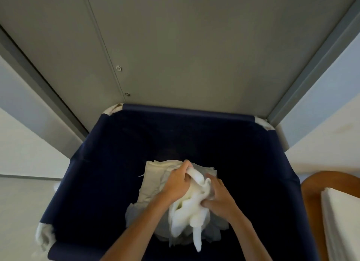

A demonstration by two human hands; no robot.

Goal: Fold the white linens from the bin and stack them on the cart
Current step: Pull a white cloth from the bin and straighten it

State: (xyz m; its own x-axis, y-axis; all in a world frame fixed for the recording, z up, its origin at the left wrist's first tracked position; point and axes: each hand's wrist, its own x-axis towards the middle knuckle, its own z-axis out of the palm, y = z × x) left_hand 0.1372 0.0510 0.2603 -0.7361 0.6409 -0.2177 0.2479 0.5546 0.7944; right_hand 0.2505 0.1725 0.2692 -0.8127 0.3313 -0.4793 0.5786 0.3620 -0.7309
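Grey metal doors (pixel 194 46) back a deep navy fabric bin (pixel 253 153). Left hand (pixel 176 182) and right hand (pixel 220 198) both clutch one bunched white linen cloth (pixel 190 210) above it.

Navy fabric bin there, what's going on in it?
A person reaches into the deep navy fabric bin with both hands. The left hand and right hand grip one bunched white linen cloth above other pale linens at the bottom. A stack of folded white linens lies on the brown wooden cart at right.
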